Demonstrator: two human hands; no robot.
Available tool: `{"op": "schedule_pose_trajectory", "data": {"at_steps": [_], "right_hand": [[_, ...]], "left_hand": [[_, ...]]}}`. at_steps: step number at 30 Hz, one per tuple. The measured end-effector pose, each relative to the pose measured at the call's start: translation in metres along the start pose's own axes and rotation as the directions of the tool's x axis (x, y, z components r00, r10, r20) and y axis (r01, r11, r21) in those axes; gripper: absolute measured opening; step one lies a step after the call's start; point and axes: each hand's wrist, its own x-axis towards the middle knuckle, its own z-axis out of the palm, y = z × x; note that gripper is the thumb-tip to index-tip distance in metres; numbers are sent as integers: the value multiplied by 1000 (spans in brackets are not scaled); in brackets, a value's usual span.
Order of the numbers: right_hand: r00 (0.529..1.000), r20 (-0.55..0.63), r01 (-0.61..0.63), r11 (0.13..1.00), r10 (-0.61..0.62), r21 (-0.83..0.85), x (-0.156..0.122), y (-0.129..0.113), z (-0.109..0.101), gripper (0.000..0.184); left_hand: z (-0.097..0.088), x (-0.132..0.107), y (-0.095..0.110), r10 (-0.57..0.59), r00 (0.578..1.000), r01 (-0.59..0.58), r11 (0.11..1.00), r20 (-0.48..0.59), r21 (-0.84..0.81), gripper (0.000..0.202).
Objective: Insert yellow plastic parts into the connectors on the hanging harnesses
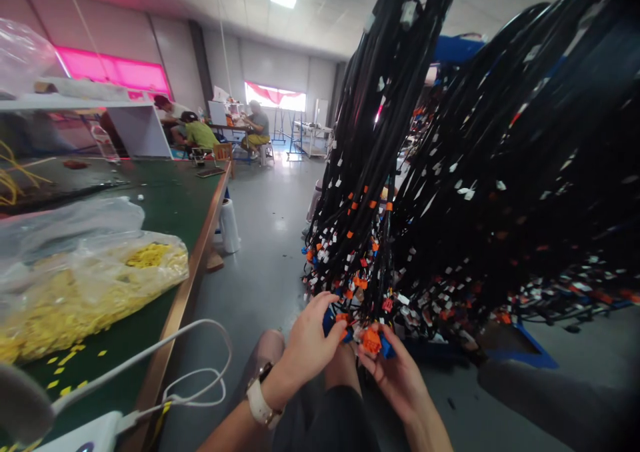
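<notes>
My left hand [311, 339], with a white watch at the wrist, is closed around blue and orange plug connectors [342, 319] at the lower end of a hanging bundle of black cables [385, 105]. Beside it, my right hand [397, 375] grips an orange connector [371, 340] between thumb and fingers, with a blue connector [387, 347] against it. Many small white, red and orange connectors [357, 282] dangle just above both hands. The fingertips of my left hand are partly hidden behind the connectors.
A green-topped table [175, 185] with a wooden edge stands at left, bearing a clear bag of yellow pieces [100, 285] and a white cable [150, 339]. More black cable bundles [540, 172] hang at right. Several people [203, 132] sit at workbenches further back.
</notes>
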Motion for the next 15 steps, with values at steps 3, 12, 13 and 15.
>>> {"op": "schedule_pose_trajectory", "data": {"at_steps": [3,12,13,15], "right_hand": [[997,74,-26,1000,26,6,2,-4,9,20],[979,185,-80,995,90,-62,7,-18,30,28],[977,194,-77,995,89,-65,8,-20,29,30],[975,203,-79,995,91,-67,7,-24,27,31]], "left_hand": [[0,-6,27,-1,997,-5,997,76,78,22],[-38,-61,51,-3,867,-67,990,498,122,30],[-49,-69,49,-25,873,-46,990,487,133,30],[-76,-83,47,-79,881,-1,985,467,170,26]]}}
